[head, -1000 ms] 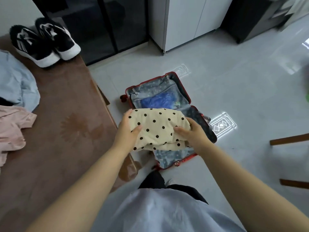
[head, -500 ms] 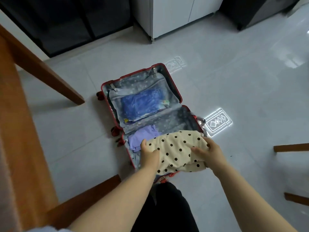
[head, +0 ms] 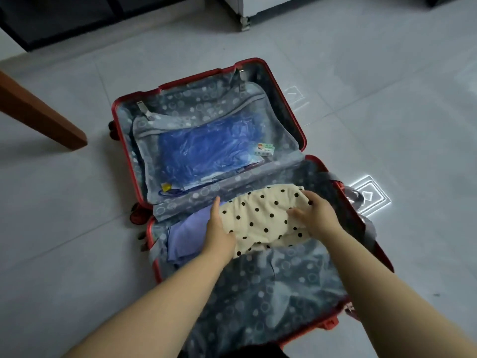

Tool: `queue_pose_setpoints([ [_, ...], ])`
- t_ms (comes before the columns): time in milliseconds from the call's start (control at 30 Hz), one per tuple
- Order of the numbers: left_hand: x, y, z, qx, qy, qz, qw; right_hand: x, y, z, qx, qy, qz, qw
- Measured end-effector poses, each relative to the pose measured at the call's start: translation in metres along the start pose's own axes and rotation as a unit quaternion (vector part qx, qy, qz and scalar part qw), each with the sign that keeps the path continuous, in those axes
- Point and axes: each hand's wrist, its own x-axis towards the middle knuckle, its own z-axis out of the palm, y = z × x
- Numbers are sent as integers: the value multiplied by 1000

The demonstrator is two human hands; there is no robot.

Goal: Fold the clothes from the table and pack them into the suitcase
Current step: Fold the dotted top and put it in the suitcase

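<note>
A red suitcase (head: 300,140) lies open on the floor, lined in grey patterned fabric. In its near half lies a folded cream garment with black dots (head: 260,220), partly over a folded lilac garment (head: 185,236). My left hand (head: 219,232) lies on the cream garment's left edge with its fingers straight. My right hand (head: 316,215) grips the garment's right end, fingers curled over it. The far half holds a blue plastic-wrapped bundle (head: 206,153) behind a mesh pocket.
A brown wooden table leg (head: 38,115) slants in at the left. A white cabinet on a caster (head: 245,20) stands at the top, with dark furniture (head: 64,14) at the top left. Light patterns (head: 371,196) shine on the grey tiled floor by the suitcase's right side.
Both hands carried the dotted garment from beside the table down into the suitcase's near half. It now rests on the lilac garment, and the view has come much closer.
</note>
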Motion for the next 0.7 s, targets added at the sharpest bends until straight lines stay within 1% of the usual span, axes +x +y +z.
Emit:
queue_pose_setpoints([
  [33,18,-13,7,37,-5,12,999,22,6,14,-28,3,-14,1000],
  [67,32,-25,15,85,-23,3,996,41,13,31,-80,4,-23,997],
  [100,43,-38,21,148,-48,-22,988,54,19,48,-152,-1,-22,988],
  [133,48,-47,25,222,-71,-53,971,61,25,65,-231,-15,-19,973],
  [167,49,-56,26,291,-90,-72,950,62,30,83,-299,-42,-24,953],
  [200,44,-62,26,335,-102,-74,934,56,33,101,-345,-79,-40,934],
  [267,23,-66,16,369,-112,-68,920,33,36,125,-395,-167,-80,900],
  [300,8,-62,7,373,-114,-72,918,15,34,128,-404,-203,-83,888],
  [367,-25,-45,-13,379,-114,-78,915,-22,21,117,-398,-228,-65,886],
  [433,-62,-15,-31,384,-111,-72,914,-64,-4,90,-367,-221,-54,902],
  [533,-121,40,-59,353,-105,-56,928,-130,-51,37,-313,-195,-63,928],
  [700,-230,141,-116,323,-85,-51,941,-241,-138,-71,-246,-151,-87,953],
])
